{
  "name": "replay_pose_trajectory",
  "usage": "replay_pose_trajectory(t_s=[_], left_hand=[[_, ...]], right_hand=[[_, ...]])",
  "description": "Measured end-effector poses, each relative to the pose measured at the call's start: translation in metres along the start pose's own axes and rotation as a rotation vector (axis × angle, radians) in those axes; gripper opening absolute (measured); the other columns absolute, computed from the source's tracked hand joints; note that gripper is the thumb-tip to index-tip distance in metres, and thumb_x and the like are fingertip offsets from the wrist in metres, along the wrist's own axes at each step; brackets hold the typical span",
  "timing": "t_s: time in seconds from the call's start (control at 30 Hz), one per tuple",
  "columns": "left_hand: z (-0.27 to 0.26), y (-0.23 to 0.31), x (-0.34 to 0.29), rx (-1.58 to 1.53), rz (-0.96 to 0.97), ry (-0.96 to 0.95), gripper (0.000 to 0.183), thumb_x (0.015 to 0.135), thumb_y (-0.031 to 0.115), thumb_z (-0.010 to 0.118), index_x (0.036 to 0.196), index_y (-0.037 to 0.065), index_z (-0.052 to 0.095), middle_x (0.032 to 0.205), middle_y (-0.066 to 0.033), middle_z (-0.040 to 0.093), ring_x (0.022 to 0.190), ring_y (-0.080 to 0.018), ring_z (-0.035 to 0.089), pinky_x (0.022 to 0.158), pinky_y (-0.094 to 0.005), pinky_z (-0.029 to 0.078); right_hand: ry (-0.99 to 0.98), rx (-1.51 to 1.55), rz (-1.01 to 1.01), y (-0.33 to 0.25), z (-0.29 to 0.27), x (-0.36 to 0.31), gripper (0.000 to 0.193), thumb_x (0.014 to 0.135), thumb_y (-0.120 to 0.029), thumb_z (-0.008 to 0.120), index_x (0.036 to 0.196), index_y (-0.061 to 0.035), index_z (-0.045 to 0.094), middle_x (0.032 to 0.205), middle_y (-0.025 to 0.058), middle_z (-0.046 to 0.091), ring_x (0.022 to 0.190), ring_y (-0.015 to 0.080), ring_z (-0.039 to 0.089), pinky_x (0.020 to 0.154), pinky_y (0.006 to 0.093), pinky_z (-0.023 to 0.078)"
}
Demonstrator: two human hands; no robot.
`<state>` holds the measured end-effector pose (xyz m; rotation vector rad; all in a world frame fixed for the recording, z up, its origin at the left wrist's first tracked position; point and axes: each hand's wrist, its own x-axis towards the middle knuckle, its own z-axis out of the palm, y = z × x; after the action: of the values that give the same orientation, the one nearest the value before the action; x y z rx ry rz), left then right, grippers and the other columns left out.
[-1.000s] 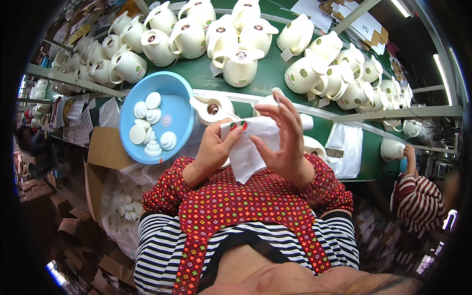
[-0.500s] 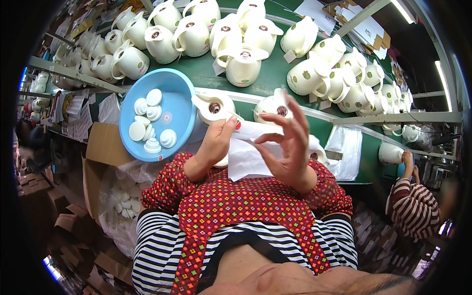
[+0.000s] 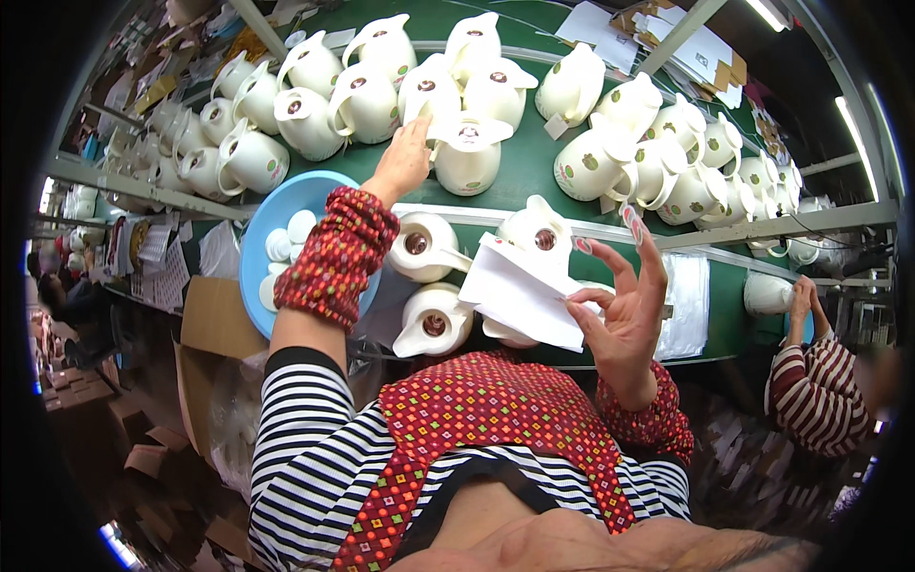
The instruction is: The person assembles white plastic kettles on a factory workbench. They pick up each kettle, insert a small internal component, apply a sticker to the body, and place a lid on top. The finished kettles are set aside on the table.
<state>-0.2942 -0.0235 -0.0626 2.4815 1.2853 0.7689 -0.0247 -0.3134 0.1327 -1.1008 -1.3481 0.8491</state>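
thin white paper sheet (image 3: 519, 296), smooth, folded, is left of right hand (image 3: 624, 329), its edge pinched by thumb and bent finger; small red patches (image 3: 633, 223) on other fingertips. sheet partly hides glossy rounded jugs (image 3: 536, 221). left hand (image 3: 404, 164) at cream jug (image 3: 467, 168) on green table (image 3: 534, 176); fingertips unclear, cannot tell if gripping.

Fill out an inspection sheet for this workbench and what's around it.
Surface: green tabletop, crowded with cream jugs.
Job's things: white sheet; white lids in a blue basin.
Clutter: loose papers, far side; plastic bags, right.
Grip: left hand among the jugs, contact unclear; right hand pinching the white sheet, red marks on its fingertips.
Cables: cannot tell, right edge too dark.
Surroundings: striped-sleeved co-worker at right with a jug; cardboard box at left.
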Motion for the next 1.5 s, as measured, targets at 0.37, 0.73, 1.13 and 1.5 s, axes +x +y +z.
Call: replay_pose_trajectory(t_s=[0.37,0.73,1.13,1.5], left_hand=[[0.029,0.02,0.041,-0.741,-0.582,-0.416,0.029,0.085,0.025,0.078,0.093,-0.001,0.071,0.078,-0.0066,0.069,0.07,-0.0148,0.063,0.067,-0.0315,0.05],[-0.17,0.088,-0.023,-1.974,-0.092,-0.232,0.034,0.113,0.024,0.037,0.126,-0.002,0.054,0.068,0.0027,0.048,0.053,-0.0052,0.044,0.05,-0.0213,0.04],[-0.125,0.209,-0.072,-2.495,-0.938,-0.375,0.03,0.106,0.002,0.04,0.132,-0.014,0.039,0.096,-0.0047,0.05,0.072,-0.007,0.043,0.063,-0.0216,0.041],[-0.113,0.227,-0.083,-2.336,-1.128,-0.27,0.022,0.107,0.003,0.038,0.123,-0.012,0.043,0.086,-0.004,0.045,0.07,-0.0101,0.04,0.061,-0.0228,0.041]], right_hand=[[0.121,-0.064,0.065,-0.007,-0.014,-0.022,0.1,0.078,0.02,0.069,0.159,-0.0104,0.02,0.166,0.0194,0.014,0.138,0.0343,0.048,0.084,0.0316,0.063],[0.058,-0.046,-0.086,-0.042,-0.004,-0.002,0.096,0.077,0.016,0.072,0.157,-0.0109,0.027,0.166,0.0208,0.013,0.138,0.0353,0.049,0.079,0.0319,0.065],[-0.267,0.145,-0.105,-0.055,0.023,-0.014,0.095,0.078,0.013,0.077,0.157,-0.0091,0.028,0.167,0.0197,0.011,0.141,0.0362,0.046,0.076,0.031,0.064],[-0.368,0.078,-0.187,-0.018,0.04,-0.045,0.089,0.077,0.013,0.074,0.154,-0.0135,0.038,0.168,0.0251,0.003,0.147,0.0406,0.037,0.078,0.0327,0.063]])
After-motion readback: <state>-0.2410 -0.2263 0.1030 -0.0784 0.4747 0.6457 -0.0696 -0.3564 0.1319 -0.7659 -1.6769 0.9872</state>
